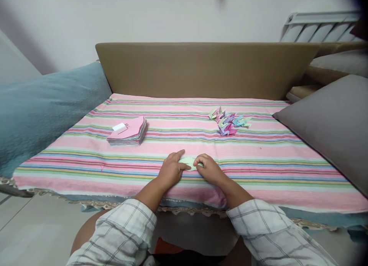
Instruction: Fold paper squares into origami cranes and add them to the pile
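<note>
both hands (185, 167) hold green paper (188, 163) near the striped cloth's (178, 141) front edge

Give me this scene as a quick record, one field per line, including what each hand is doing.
Surface: striped cloth
Work piece: pale green paper
Left hand: thumb and fingers spread, touching the paper
Right hand: fingers curled at the paper's right end
Back left: paper stack, pink on top, white plug adapter lying on it
Back right: cluster of folded multicoloured papers
Far right: gray cushion
</note>
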`<state>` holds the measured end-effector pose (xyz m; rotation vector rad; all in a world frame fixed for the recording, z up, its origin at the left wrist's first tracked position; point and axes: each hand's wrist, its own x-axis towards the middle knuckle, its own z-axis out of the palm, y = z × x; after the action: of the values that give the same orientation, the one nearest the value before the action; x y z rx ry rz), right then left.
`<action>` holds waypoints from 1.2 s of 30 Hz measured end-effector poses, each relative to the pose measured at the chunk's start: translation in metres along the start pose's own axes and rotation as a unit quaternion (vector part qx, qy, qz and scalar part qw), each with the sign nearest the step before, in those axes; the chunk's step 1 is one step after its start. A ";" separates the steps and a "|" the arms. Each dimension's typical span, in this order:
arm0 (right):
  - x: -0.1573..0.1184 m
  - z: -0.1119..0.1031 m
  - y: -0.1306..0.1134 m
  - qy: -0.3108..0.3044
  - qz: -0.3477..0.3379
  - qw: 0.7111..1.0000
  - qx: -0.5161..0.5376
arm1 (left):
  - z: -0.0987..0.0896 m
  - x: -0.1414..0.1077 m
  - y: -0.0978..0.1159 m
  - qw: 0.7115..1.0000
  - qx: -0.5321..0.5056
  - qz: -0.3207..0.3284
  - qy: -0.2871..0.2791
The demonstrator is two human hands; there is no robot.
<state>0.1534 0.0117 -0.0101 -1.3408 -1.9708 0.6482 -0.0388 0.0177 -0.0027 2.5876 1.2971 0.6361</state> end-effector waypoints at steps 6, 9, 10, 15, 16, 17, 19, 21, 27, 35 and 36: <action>-0.006 -0.009 0.003 -0.010 -0.061 0.998 -0.028 | -0.002 -0.003 0.007 1.000 0.020 -0.007 -0.008; -0.011 -0.010 0.006 -0.010 -0.126 0.989 -0.081 | 0.000 -0.004 0.008 0.999 0.024 -0.020 -0.009; -0.013 -0.010 0.007 -0.010 -0.144 0.985 -0.099 | 0.001 -0.005 0.007 0.999 0.028 -0.025 -0.010; -0.018 -0.007 0.010 -0.019 -0.172 0.970 -0.172 | 0.005 -0.006 0.006 0.998 0.050 -0.033 -0.005; -0.019 -0.005 0.010 -0.016 -0.171 0.968 -0.184 | 0.006 -0.006 0.006 0.998 0.052 -0.033 -0.004; -0.019 -0.004 0.010 -0.012 -0.170 0.966 -0.195 | 0.006 -0.006 0.006 0.998 0.054 -0.034 -0.003; -0.020 -0.002 0.009 -0.006 -0.169 0.963 -0.212 | 0.005 -0.007 0.007 0.998 0.058 -0.036 -0.001; -0.020 -0.001 0.009 -0.002 -0.168 0.962 -0.217 | 0.005 -0.007 0.007 0.998 0.059 -0.035 0.002; -0.025 -0.003 0.007 -0.017 -0.169 0.958 -0.233 | 0.007 -0.006 0.005 0.998 0.054 -0.021 0.017; -0.023 0.001 0.002 -0.028 -0.144 0.955 -0.257 | 0.004 -0.013 0.006 0.994 0.084 0.026 0.071; -0.023 0.001 0.002 -0.028 -0.143 0.956 -0.255 | 0.003 -0.015 0.006 0.991 0.096 0.039 0.082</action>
<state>0.1594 -0.0088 -0.0180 -1.2850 -2.4218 0.0328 -0.0407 0.0023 -0.0078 2.8043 1.3722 0.7899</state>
